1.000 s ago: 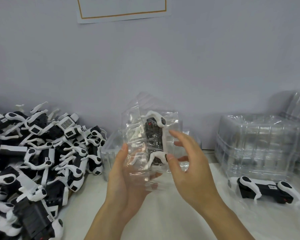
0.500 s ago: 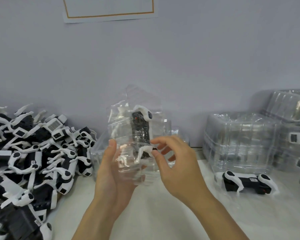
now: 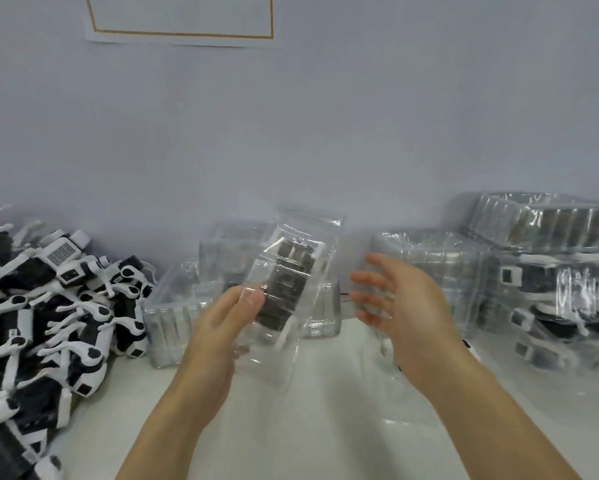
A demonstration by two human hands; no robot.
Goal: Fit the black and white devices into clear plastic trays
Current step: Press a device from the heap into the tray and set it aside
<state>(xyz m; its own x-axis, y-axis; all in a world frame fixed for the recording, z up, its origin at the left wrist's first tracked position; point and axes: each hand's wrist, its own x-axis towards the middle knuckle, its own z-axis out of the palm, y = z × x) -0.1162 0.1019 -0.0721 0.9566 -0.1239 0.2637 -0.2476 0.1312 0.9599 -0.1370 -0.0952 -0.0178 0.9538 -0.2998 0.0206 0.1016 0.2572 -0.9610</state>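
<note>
Blurred device inside glare-streaked clear tray

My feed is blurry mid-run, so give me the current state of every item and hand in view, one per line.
clear tray: held up off the table, tilted, a black and white device inside.
left hand: grips the tray's lower left side.
right hand: fingers spread, holds nothing, apart from the tray.
loose devices: heaped at left, not in trays.
empty trays: stacked by the wall.
packed trays: piled at right.

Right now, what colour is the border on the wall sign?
Orange-brown border on the white sign, head view.
</note>
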